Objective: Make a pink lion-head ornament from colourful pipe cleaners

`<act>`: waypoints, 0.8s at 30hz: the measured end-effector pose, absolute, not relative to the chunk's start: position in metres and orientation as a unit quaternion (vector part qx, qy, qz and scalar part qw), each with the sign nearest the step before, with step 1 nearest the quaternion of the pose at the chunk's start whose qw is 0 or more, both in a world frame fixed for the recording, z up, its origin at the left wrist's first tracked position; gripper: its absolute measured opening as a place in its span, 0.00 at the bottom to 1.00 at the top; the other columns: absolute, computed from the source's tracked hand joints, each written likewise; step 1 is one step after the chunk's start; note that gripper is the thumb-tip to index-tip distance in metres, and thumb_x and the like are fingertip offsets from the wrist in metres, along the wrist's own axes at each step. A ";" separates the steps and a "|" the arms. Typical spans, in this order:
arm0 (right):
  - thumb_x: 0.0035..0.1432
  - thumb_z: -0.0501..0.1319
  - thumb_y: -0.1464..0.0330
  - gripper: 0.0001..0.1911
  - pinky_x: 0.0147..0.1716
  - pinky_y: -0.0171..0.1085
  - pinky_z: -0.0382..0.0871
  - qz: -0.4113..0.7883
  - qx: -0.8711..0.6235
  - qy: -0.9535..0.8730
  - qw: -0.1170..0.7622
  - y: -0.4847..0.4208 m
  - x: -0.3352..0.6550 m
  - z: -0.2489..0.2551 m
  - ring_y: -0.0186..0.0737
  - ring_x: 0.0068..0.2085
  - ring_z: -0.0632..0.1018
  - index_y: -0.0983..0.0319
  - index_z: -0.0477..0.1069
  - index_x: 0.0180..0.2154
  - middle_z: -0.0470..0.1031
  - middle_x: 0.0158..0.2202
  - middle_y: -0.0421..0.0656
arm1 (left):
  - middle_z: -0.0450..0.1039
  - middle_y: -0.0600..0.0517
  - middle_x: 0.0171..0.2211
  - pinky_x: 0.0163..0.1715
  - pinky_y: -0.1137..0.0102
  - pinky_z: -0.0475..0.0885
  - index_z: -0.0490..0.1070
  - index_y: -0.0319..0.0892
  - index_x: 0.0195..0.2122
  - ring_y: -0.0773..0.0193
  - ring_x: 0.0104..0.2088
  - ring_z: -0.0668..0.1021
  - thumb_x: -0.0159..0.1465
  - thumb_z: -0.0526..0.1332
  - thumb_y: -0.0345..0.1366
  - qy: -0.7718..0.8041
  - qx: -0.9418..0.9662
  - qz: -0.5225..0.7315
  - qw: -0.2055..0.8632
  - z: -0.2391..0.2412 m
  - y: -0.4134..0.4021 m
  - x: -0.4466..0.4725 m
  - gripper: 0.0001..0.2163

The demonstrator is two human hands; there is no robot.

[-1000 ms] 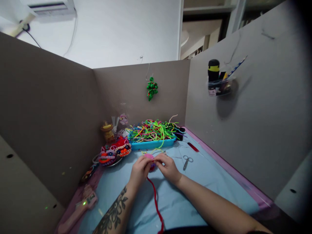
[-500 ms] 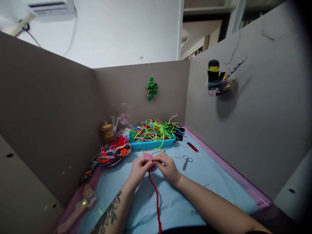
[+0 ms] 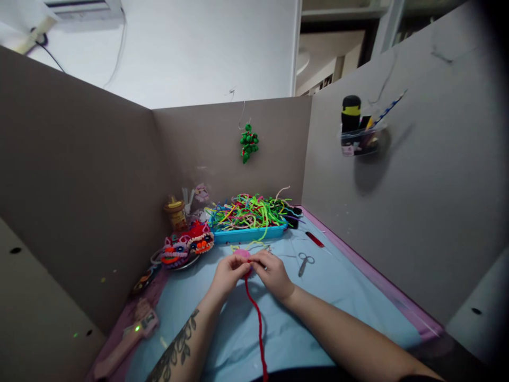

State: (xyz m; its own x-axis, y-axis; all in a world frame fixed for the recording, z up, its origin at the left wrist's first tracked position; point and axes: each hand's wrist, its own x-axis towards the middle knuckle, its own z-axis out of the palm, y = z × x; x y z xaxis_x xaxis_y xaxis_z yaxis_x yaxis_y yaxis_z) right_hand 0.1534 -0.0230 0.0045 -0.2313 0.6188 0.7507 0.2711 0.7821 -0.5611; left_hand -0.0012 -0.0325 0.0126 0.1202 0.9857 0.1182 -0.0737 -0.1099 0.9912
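My left hand (image 3: pixel 231 271) and my right hand (image 3: pixel 271 269) meet over the middle of the blue-covered table, thumbs and forefingers pinched close together. Between their fingertips is the upper end of a red fuzzy pipe cleaner (image 3: pixel 258 323), whose long tail trails down toward the table's front edge. Just behind the fingers sits a pink fuzzy piece (image 3: pixel 240 253), partly covered by both hands. Whether the red strand is joined to the pink piece is hidden by the fingers.
A blue tray (image 3: pixel 250 233) heaped with coloured pipe cleaners stands at the back. Scissors (image 3: pixel 305 263) and a red strip (image 3: pixel 314 239) lie to the right. Finished fuzzy figures (image 3: pixel 186 249) rest on a plate at left, near a brown-lidded jar (image 3: pixel 176 213). Grey panels enclose the table.
Both hands stay pinched in nearly the same place, with only slight finger movement. The red tail has shifted a little to the right, and the view has tilted slightly.
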 end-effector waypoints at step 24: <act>0.57 0.57 0.74 0.05 0.36 0.37 0.65 0.143 -0.289 -0.782 0.533 -0.019 0.155 0.004 0.39 0.35 0.71 0.61 0.70 0.32 0.71 0.30 0.42 | 0.75 0.50 0.24 0.29 0.72 0.68 0.74 0.36 0.28 0.65 0.25 0.75 0.50 0.68 0.45 0.438 0.557 0.518 0.479 0.007 -0.030 -0.004 0.15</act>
State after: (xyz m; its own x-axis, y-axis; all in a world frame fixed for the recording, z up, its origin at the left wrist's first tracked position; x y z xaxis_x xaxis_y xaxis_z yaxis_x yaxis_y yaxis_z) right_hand 0.1551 -0.0188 0.0038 -0.2643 0.6046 0.7514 0.2985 0.7922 -0.5323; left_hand -0.0041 -0.0298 0.0073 0.0800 0.9843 0.1574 -0.0081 -0.1573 0.9875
